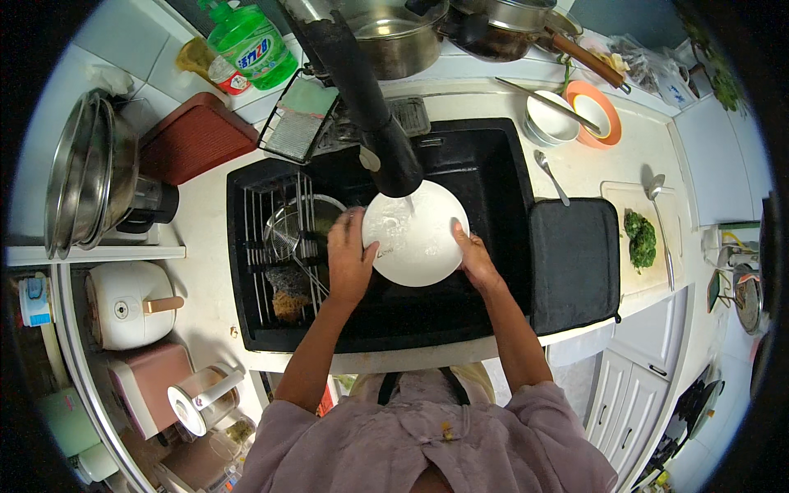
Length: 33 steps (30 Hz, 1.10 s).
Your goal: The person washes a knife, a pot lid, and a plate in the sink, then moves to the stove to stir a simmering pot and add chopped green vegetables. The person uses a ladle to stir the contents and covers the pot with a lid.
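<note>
Over the black sink (425, 326) I hold a round white plate (419, 246) under the black faucet (394, 160). Water runs onto the plate and spreads in ripples over its face. My left hand (350, 259) is at the plate's left edge, its thumb at the rim and its fingers slightly blurred. My right hand (478, 259) grips the right edge, thumb on top and fingers hidden beneath. Left of my left hand, a wire rack (249, 246) spans the sink, with a metal strainer (283, 231) and a brown scrubber (290, 305) by it.
Right of the sink lie a black mat (573, 265) and a cutting board (659, 240) with leafy greens (640, 240) and a ladle (656, 185). Behind are a white bowl (551, 117), an orange bowl (610, 132) and a pot (394, 49). Steel basins (92, 179) stand left.
</note>
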### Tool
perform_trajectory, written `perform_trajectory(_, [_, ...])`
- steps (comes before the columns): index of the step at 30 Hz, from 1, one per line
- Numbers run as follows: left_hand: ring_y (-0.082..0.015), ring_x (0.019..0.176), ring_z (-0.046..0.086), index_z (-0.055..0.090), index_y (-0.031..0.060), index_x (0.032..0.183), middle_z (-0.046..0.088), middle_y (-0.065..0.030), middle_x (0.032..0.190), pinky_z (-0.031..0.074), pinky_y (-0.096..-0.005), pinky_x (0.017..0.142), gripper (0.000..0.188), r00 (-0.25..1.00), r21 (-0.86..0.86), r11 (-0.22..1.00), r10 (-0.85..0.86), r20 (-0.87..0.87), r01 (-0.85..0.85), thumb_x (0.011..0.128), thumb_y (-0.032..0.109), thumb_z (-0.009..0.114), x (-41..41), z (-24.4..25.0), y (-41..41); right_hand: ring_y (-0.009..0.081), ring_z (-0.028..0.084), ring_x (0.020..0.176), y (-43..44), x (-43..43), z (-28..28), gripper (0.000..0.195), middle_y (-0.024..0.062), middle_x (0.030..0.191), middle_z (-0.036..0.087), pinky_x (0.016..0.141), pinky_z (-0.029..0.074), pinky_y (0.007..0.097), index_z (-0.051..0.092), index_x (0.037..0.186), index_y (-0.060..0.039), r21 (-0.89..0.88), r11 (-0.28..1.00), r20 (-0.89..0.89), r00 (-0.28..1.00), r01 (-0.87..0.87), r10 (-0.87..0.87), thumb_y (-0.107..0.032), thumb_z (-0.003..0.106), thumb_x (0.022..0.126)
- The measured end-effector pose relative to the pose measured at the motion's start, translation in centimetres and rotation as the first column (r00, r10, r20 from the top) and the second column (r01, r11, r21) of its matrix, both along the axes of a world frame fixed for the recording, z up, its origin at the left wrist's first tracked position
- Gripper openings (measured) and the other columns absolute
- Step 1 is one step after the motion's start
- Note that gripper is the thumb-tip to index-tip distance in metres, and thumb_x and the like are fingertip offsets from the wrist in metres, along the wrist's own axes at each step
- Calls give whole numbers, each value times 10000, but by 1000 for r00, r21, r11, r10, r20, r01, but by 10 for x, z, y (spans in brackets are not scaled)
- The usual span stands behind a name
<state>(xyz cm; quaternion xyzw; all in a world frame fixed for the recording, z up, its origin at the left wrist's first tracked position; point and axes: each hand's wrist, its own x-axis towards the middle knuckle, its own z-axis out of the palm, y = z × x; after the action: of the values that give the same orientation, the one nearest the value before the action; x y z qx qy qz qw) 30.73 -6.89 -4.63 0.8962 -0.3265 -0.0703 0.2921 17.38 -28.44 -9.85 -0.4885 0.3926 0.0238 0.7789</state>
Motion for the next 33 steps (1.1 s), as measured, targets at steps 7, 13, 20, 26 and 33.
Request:
perform_trajectory(7, [-185,1017,616,484,13,1365,636,-115,1153,494,-339,877,488,491,-304,793,-7,-871,-528,991,311,578,-5,-5,0,271,680,869,12,39,-25,681,148,1007,700,750,554,378,537,1279,43,-413,904,153,987,107,-47,-454,726,854])
perform_trajectory(13, [-173,925,646,490,49,1356,648,-100,1118,560,-338,753,474,472,-238,792,71,-879,-562,997,352,552,-31,-31,-6,511,68,1438,55,59,-34,766,250,1579,125,1137,93,629,187,1528,-22,-933,-13,-361,932,-360,34,-503,431,984])
perform_trajectory(20, [-245,1200,546,336,71,1481,495,-127,1381,510,-401,937,680,276,-201,739,-22,-961,-643,969,455,567,-35,-42,-23,365,96,1485,80,60,-14,605,185,1606,121,1163,65,596,294,1493,-7,-891,89,-320,754,-446,574,-346,410,1005])
perform_trajectory(26, [-214,1147,577,354,101,1478,532,-76,1347,527,-378,889,632,251,-211,655,-33,-967,-725,977,423,566,-39,-49,-13,351,248,1452,41,1,3,548,221,1550,279,1189,182,467,336,1473,9,-903,-137,-392,649,-408,651,-218,432,984])
perform_trajectory(33, [-187,1105,593,414,100,1444,557,-82,1301,533,-352,869,600,294,-308,705,-146,-945,-639,979,453,553,-35,-44,-28,430,123,1465,59,61,-10,641,220,1575,205,1164,147,546,316,1452,80,-957,-42,-277,869,-286,411,-270,497,947])
